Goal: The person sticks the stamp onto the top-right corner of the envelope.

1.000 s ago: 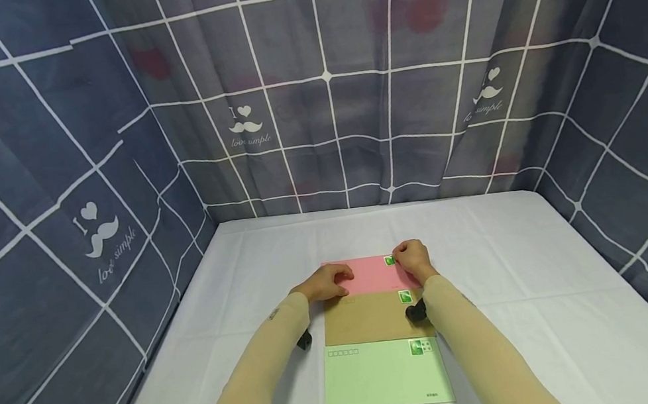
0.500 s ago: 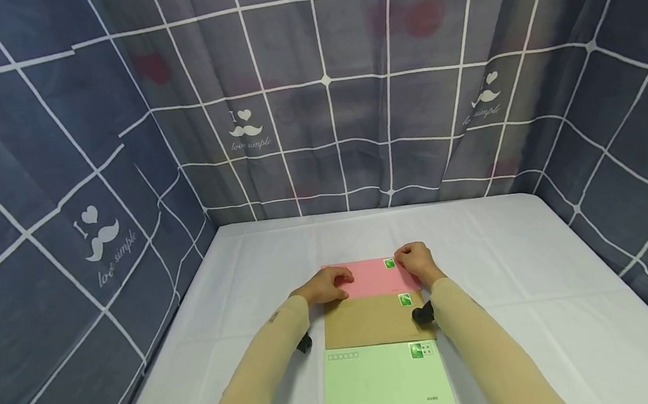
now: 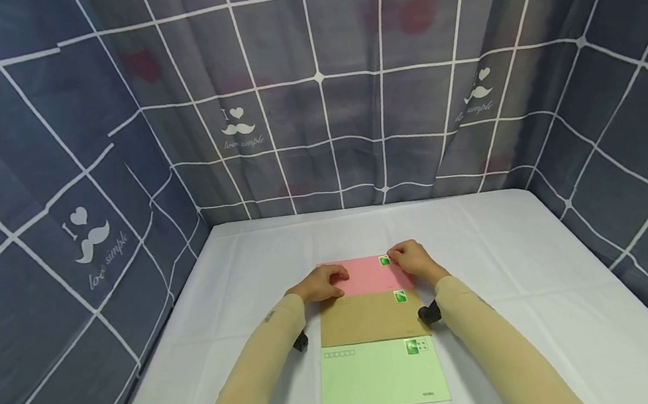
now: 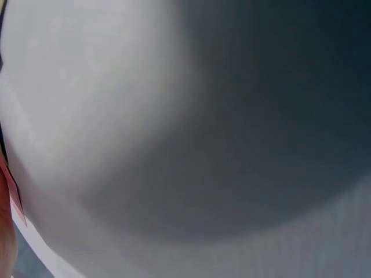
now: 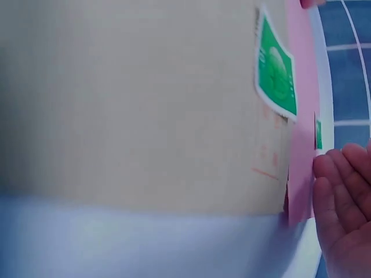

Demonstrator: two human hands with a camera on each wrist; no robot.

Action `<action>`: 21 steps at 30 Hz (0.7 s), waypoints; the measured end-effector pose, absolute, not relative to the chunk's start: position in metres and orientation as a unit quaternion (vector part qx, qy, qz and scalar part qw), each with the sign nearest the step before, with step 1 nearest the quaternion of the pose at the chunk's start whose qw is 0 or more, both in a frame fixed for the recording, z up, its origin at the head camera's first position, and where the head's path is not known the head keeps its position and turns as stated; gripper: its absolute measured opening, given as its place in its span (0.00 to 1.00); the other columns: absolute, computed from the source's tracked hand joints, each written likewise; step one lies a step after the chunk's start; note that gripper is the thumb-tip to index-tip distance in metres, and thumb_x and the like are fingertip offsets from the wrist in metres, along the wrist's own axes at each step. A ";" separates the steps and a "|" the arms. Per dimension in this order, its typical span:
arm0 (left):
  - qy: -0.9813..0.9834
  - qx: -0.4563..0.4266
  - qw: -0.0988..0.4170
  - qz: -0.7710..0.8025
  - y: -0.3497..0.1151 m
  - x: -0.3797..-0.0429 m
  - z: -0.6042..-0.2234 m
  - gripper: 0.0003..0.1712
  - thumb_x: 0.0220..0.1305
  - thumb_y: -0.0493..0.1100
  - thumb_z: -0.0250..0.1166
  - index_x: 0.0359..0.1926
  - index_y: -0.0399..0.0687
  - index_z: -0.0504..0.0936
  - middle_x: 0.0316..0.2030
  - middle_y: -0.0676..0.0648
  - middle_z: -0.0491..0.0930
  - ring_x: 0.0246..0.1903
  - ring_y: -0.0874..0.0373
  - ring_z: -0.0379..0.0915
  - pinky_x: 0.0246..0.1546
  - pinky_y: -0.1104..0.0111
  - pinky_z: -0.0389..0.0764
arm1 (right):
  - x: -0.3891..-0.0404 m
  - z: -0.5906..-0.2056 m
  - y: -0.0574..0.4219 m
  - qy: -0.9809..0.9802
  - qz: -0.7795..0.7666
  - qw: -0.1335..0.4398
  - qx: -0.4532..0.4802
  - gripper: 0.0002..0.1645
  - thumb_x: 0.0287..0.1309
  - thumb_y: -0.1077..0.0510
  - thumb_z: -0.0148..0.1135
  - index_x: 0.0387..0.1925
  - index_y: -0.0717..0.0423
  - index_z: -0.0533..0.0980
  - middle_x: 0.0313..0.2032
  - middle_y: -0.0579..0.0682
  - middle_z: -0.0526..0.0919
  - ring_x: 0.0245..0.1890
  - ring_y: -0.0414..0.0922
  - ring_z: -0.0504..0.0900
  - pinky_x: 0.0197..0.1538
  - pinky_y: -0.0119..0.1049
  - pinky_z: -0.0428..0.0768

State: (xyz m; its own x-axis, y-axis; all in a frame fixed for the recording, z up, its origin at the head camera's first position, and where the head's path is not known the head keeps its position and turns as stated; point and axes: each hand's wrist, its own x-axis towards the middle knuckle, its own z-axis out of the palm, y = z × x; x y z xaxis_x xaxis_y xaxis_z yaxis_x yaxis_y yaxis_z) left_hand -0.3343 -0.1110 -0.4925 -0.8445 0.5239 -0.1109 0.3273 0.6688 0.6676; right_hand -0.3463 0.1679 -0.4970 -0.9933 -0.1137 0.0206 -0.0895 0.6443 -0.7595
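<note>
Three envelopes lie in a column on the white table: a pink envelope (image 3: 370, 275) farthest, a brown envelope (image 3: 367, 320) in the middle, and a light green envelope (image 3: 383, 378) nearest. The left hand (image 3: 322, 283) rests on the pink envelope's left side, thumb and fingers spread apart. At that envelope's upper right corner, the right hand (image 3: 414, 259) touches the paper beside a green stamp (image 3: 385, 260). In the right wrist view its fingers (image 5: 342, 174) are gently bent at the pink edge. The left wrist view shows only a sliver of hand and pink paper.
The white tabletop (image 3: 504, 255) extends around the envelopes. Dark checked curtains (image 3: 283, 53) enclose the back and both sides. Stamps also sit on the brown envelope and on the green one. A small black wrist camera (image 3: 430, 312) hangs under the right sleeve.
The right wrist has swung slightly to the right while its fingertips stay by the pink envelope's stamp. The left hand keeps its place. The head view has shifted a little.
</note>
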 end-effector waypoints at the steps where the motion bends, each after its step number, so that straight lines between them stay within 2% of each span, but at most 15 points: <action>1: 0.903 0.233 0.149 0.330 -0.112 -0.335 -0.493 0.18 0.57 0.34 0.72 0.50 0.47 0.82 0.56 0.48 0.79 0.60 0.53 0.70 0.69 0.57 0.68 | -0.345 -0.496 0.166 0.914 -0.398 0.013 -0.073 0.17 0.72 0.59 0.52 0.45 0.65 0.84 0.40 0.57 0.87 0.36 0.46 0.78 0.39 0.37 0.78; 4: 0.905 0.226 0.149 0.327 -0.113 -0.335 -0.494 0.18 0.58 0.34 0.72 0.50 0.48 0.82 0.56 0.49 0.79 0.61 0.54 0.69 0.70 0.58 0.67 | -0.342 -0.493 0.163 0.932 -0.342 0.008 -0.120 0.19 0.71 0.59 0.51 0.51 0.65 0.83 0.49 0.60 0.86 0.48 0.51 0.83 0.53 0.46 0.81; 8: 0.902 0.230 0.152 0.332 -0.114 -0.336 -0.496 0.18 0.58 0.34 0.72 0.50 0.47 0.82 0.55 0.48 0.79 0.60 0.54 0.70 0.70 0.58 0.68 | -0.335 -0.491 0.161 0.947 -0.270 0.023 -0.174 0.21 0.72 0.59 0.50 0.59 0.66 0.77 0.57 0.63 0.82 0.59 0.58 0.80 0.64 0.54 0.76; 13: 0.900 0.237 0.153 0.332 -0.114 -0.336 -0.498 0.18 0.58 0.34 0.72 0.50 0.46 0.82 0.55 0.48 0.80 0.59 0.54 0.70 0.69 0.58 0.68 | -0.326 -0.489 0.163 0.954 -0.183 0.047 -0.233 0.25 0.72 0.60 0.49 0.66 0.66 0.71 0.64 0.64 0.76 0.67 0.61 0.72 0.71 0.55 0.68; 16: 0.900 0.237 0.152 0.332 -0.114 -0.336 -0.497 0.18 0.58 0.34 0.72 0.50 0.45 0.82 0.56 0.47 0.80 0.60 0.53 0.70 0.69 0.57 0.68 | -0.323 -0.489 0.165 0.953 -0.159 0.071 -0.249 0.28 0.73 0.58 0.48 0.70 0.65 0.66 0.70 0.64 0.68 0.72 0.61 0.65 0.75 0.55 0.63; 21: 0.898 0.237 0.152 0.337 -0.113 -0.338 -0.495 0.19 0.58 0.34 0.72 0.51 0.44 0.82 0.56 0.46 0.80 0.62 0.52 0.71 0.70 0.57 0.68 | -0.322 -0.488 0.166 0.949 -0.153 0.109 -0.251 0.36 0.73 0.50 0.49 0.75 0.61 0.57 0.76 0.59 0.58 0.74 0.59 0.61 0.76 0.55 0.60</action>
